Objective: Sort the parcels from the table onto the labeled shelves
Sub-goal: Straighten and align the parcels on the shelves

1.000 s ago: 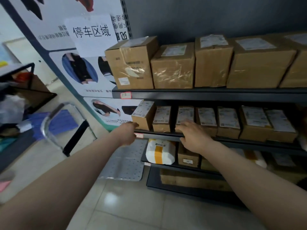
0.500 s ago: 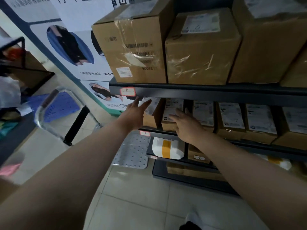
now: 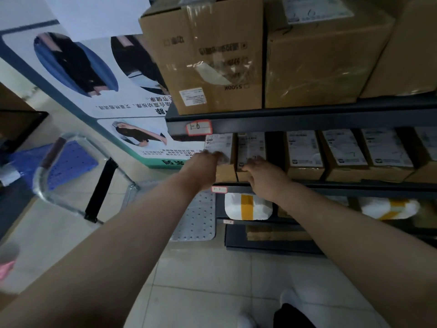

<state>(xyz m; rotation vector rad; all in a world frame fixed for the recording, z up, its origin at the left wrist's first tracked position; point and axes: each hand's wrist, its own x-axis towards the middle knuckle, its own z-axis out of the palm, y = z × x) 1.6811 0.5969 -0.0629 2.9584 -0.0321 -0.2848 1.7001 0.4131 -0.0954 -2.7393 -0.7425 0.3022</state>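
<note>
On the middle shelf (image 3: 354, 186) of a dark metal rack stands a row of small brown parcels with white labels. My left hand (image 3: 203, 167) rests its fingers on the label of the leftmost small parcel (image 3: 221, 145). My right hand (image 3: 263, 174) touches the front top edge of the second small parcel (image 3: 251, 144) with its fingertips. Neither hand visibly grips anything. A red-framed tag (image 3: 198, 127) reading 1-6 sits on the upper shelf edge, and a smaller tag (image 3: 219, 189) on the middle shelf edge below my left hand.
Large cardboard boxes (image 3: 208, 58) fill the upper shelf. More small parcels (image 3: 345, 152) stand to the right. White bags with yellow tape (image 3: 247, 207) lie on the shelf below. A trolley with a blue deck (image 3: 68, 159) stands at the left on the tiled floor, against a poster wall.
I have moved closer to the rack. Both hands went from the middle shelf's front edge up and forward onto the two leftmost small parcels, which now stand straighter side by side.
</note>
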